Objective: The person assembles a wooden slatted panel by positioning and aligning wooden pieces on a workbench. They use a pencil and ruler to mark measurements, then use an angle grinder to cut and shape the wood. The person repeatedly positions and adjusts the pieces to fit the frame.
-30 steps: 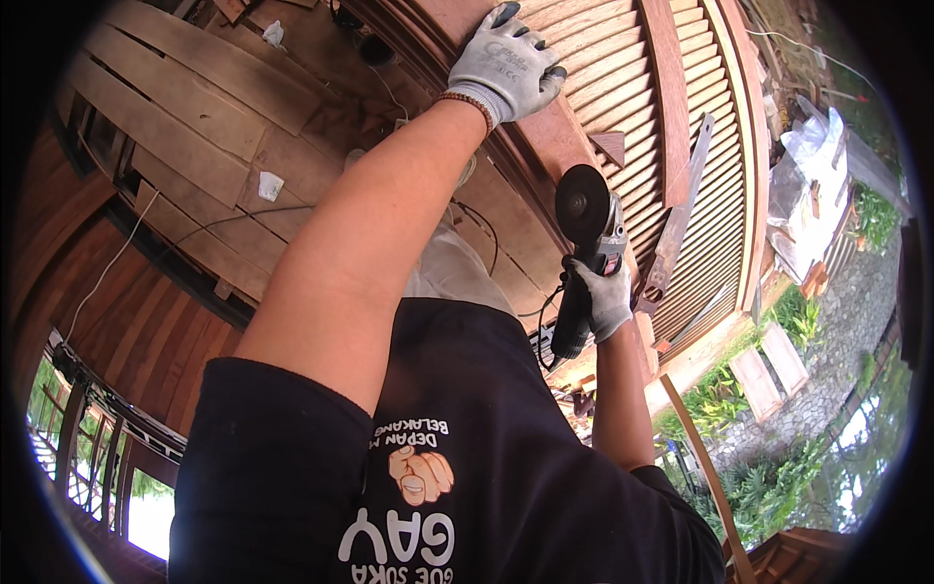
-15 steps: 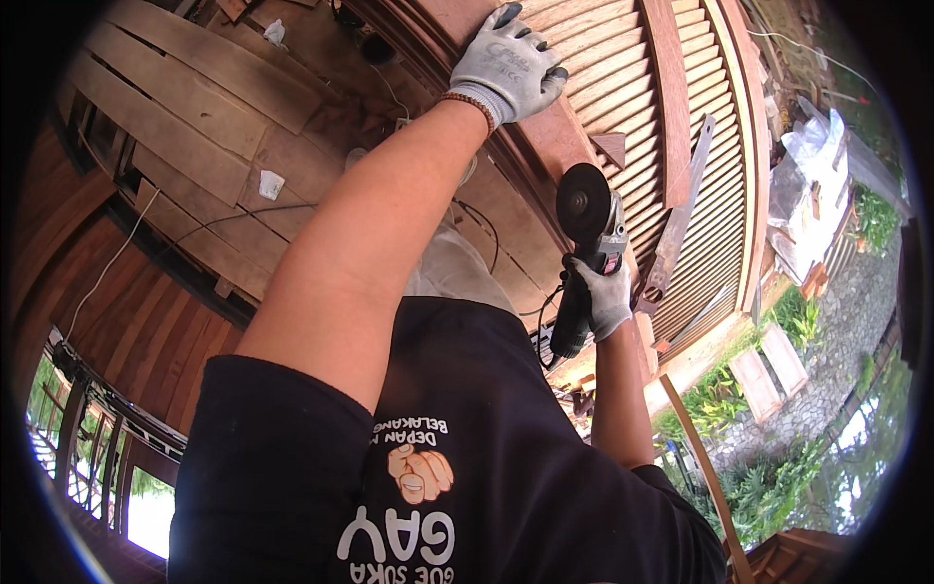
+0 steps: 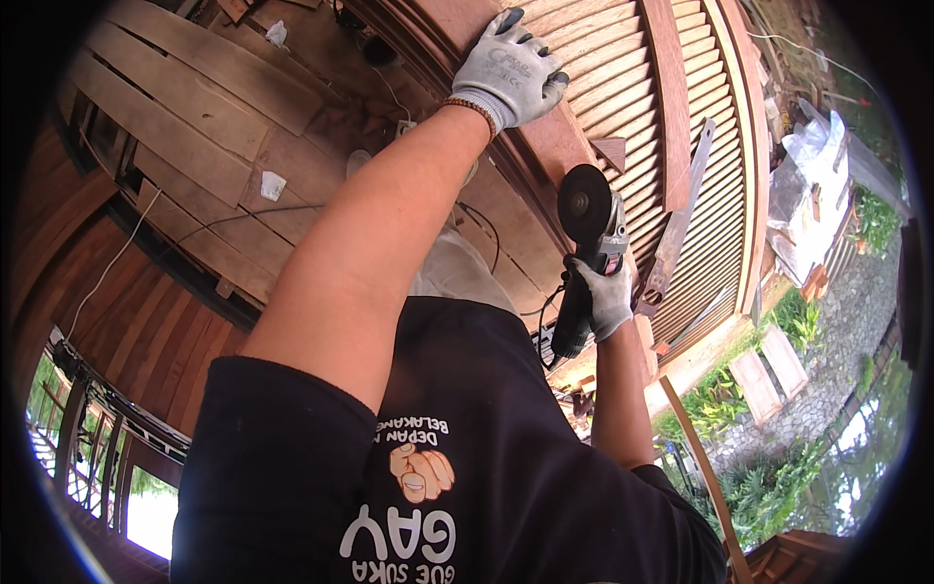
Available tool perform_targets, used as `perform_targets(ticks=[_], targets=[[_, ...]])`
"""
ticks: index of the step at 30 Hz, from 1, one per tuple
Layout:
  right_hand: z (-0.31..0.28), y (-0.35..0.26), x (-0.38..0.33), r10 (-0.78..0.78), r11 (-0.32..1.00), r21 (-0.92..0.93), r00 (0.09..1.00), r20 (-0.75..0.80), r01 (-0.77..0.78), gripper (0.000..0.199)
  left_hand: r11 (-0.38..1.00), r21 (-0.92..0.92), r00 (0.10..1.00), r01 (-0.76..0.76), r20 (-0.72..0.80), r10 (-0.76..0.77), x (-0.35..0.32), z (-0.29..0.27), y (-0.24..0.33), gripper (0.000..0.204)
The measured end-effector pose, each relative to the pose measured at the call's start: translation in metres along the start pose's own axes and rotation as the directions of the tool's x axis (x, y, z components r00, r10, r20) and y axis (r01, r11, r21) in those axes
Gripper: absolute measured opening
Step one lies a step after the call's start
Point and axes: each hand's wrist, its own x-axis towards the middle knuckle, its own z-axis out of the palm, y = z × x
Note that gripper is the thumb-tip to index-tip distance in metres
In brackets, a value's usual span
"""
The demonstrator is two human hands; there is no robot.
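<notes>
My left hand (image 3: 508, 78), in a grey glove with black fingertips, lies palm down on the reddish-brown wooden rail (image 3: 556, 141) of a slatted panel. Its fingers are a little apart and bent at the tips; no tool is in it. My right hand (image 3: 610, 297), also gloved, is wrapped round the body of a black angle grinder (image 3: 576, 316). The grinder's dark disc (image 3: 586, 202) points up and away from me, close beside the rail. A small wooden wedge (image 3: 610, 153) sits at the rail's edge, over the slats (image 3: 623, 92).
A handsaw (image 3: 679, 216) lies across the slats beside a wooden strip (image 3: 665, 107). Planks (image 3: 165, 107) cover the floor at left, with a cable (image 3: 233, 216) and a white cup (image 3: 272, 185). Clear plastic sheeting (image 3: 809, 180) and a stone path (image 3: 827, 331) are at right.
Almost nothing differs. The view has shifted very slightly; both hands and the grinder keep their places against the panel.
</notes>
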Motion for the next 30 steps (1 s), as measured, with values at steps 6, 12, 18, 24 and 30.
perform_targets(ticks=[6,12,18,24,30], targets=[[0.006,-0.025,0.005,0.004,0.999,-0.037,1.0,-0.001,-0.005,0.035,1.0,-0.007,1.0,-0.005,-0.003,0.004,-0.001,0.0,-0.002,0.033],[0.008,-0.022,0.0,-0.037,0.999,-0.004,0.999,-0.009,0.037,0.033,1.0,-0.009,1.0,-0.007,-0.007,0.006,0.0,-0.002,-0.001,0.033],[0.009,-0.023,-0.002,-0.034,0.999,-0.016,0.999,-0.013,0.034,0.031,0.994,0.104,0.995,0.04,0.091,-0.049,-0.003,-0.002,0.002,0.038],[0.007,-0.03,0.01,-0.01,1.0,0.014,1.0,0.012,0.01,0.031,0.987,0.155,0.985,0.049,0.156,-0.073,-0.003,-0.008,0.005,0.04],[0.005,-0.028,0.006,-0.021,0.995,-0.097,1.0,0.008,0.021,0.027,0.989,0.14,0.986,0.054,0.148,-0.075,-0.004,-0.005,0.004,0.04]])
